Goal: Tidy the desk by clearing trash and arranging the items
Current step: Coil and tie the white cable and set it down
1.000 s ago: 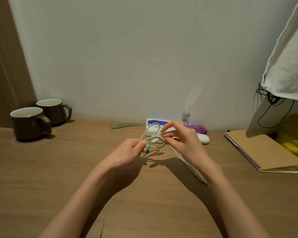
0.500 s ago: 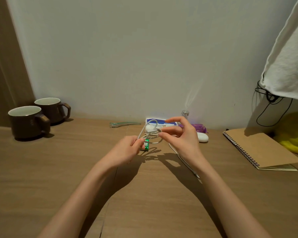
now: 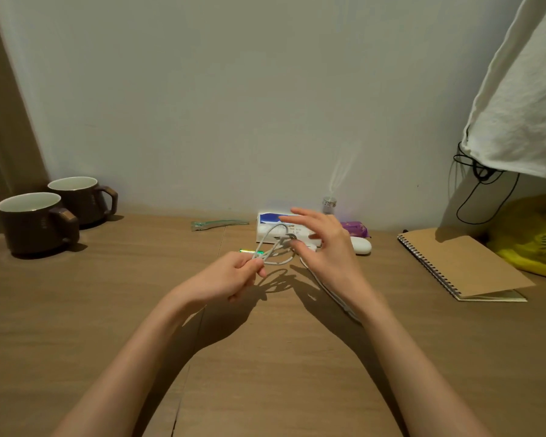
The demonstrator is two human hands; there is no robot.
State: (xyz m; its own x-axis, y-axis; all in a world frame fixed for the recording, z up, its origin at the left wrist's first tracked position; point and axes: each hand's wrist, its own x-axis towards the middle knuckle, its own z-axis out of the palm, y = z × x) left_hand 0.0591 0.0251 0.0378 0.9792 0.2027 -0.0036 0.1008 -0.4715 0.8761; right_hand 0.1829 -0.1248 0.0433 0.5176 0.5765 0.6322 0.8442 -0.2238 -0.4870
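A white cable [image 3: 273, 244] is looped above the middle of the wooden desk [image 3: 76, 310]. My left hand [image 3: 224, 279] pinches the loops together near a green-tipped plug [image 3: 249, 251]. My right hand [image 3: 325, 247] holds the far side of the loop between thumb and a finger, the other fingers spread. The cable's loose tail [image 3: 328, 291] runs back along the desk under my right forearm.
Two dark brown mugs [image 3: 38, 222] stand at the back left. Along the wall lie a clear wrapper [image 3: 218, 224], a white and blue box [image 3: 271, 228], a small metal-capped bottle [image 3: 329, 205], a purple packet [image 3: 355, 228] and a white oval case [image 3: 361, 246]. A spiral notebook [image 3: 460, 266] and yellow bag [image 3: 536, 238] sit right.
My right hand has lifted a little and spread its fingers while feeding the cable round. The loop has grown and the loose tail has shortened. My left hand keeps its pinch.
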